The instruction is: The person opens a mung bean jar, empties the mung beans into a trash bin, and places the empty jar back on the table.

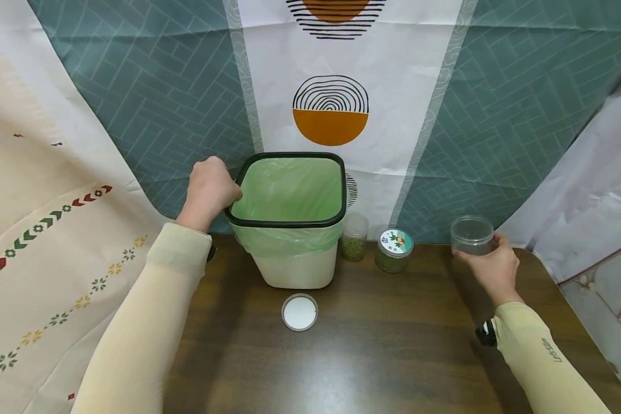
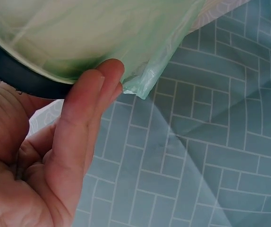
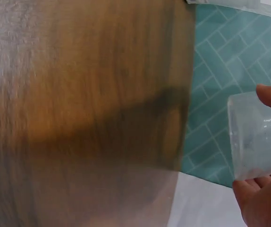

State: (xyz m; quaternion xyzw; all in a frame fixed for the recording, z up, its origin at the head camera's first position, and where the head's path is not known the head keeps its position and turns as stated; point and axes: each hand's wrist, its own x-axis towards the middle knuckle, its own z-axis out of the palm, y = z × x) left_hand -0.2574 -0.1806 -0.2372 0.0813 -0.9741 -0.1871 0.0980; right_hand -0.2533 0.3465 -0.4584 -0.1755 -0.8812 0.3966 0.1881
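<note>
Presently occupied with both hands at once, well apart along the bench (image 1: 393, 356). Holding with the left hand (image 1: 210, 187) the black rim (image 1: 290, 224) of a white bin (image 1: 300, 273), at its left side; grip closed down over the edge, with no wide spread. Fitted with a green liner (image 1: 290, 190), folded over the rim and hanging down the outside. Located near the back of the bench, apparently upright.

Holding with the right hand (image 1: 497, 270) a clear jar (image 1: 472, 237); grip curved about its side, open only as far as the jar's width. Located at the far right, by the back edge; no contents noted. Unable to confirm contact of its base with the bench.

Recorded between: a tall jar (image 1: 354, 247) of green granules just beside the bin, then a squat jar (image 1: 393, 261) under a printed top. Recorded in front of the bin: a round white lid (image 1: 299, 312), lying flat.

Judged to be at a positioning step; unable to tell lifting from setting down. Calling next, by judgement, for a light, level hold on the jar and a check of both bases before loosening either grip.
</note>
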